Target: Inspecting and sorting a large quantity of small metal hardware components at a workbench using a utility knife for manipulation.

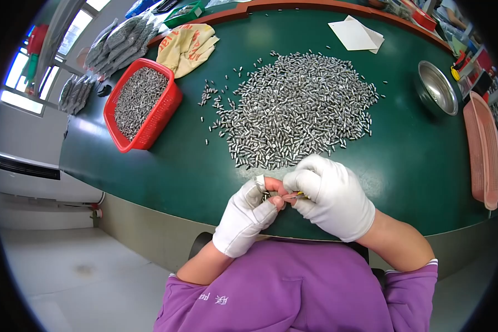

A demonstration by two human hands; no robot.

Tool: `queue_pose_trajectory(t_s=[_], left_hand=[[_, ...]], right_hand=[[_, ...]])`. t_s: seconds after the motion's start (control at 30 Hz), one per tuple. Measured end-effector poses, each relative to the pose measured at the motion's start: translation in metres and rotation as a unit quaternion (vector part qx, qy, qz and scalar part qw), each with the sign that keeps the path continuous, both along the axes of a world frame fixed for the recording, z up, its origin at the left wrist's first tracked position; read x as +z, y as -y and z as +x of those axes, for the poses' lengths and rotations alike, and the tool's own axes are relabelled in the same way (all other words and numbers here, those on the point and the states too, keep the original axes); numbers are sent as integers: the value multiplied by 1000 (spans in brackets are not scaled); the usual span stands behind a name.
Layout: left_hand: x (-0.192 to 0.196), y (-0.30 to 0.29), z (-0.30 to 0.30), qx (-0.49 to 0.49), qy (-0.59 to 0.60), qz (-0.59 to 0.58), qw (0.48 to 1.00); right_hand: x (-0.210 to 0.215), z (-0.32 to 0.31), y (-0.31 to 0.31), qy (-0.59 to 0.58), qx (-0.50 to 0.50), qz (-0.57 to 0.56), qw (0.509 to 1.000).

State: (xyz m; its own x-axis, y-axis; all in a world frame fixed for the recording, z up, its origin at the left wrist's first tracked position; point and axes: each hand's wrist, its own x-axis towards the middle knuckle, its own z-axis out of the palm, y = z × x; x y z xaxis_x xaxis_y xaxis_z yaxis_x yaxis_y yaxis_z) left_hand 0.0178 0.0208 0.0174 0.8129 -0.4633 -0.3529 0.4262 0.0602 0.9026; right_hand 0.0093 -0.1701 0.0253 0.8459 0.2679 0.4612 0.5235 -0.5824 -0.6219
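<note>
My left hand (245, 214), in a white glove with bare thumb and fingertip, is closed around small metal pieces (266, 196), partly hidden by the fingers. Against its fingertips rests my gloved right hand (338, 198), closed around a thin tool (300, 195) with a touch of yellow. Fingers cover most of that tool, so its kind does not show. Just beyond both hands spreads a large pile of short, shiny metal pins (299, 110) on the green tabletop (166, 185).
Left of the pile stands a red basket (169, 113) full of similar metal pieces, near a yellow cloth (187, 47) and grey bags (122, 41). White papers (351, 34) lie at the back. On the right are a metal bowl (438, 88) and a pink tray (481, 152).
</note>
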Motion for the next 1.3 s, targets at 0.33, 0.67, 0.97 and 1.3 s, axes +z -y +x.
queue_pose_trajectory(t_s=[0.33, 0.67, 0.97, 1.3], left_hand=[[-4, 1, -6, 43, 175, 199, 963], [-2, 3, -5, -42, 397, 458, 794], [-9, 4, -2, -33, 422, 437, 794], [-8, 8, 2, -48, 418, 423, 802]], right_hand=[[5, -3, 9, -88, -34, 32, 995], [-3, -10, 6, -99, -79, -137, 982], [-7, -15, 6, -125, -61, -144, 980], [-11, -14, 3, -157, -41, -90, 983]])
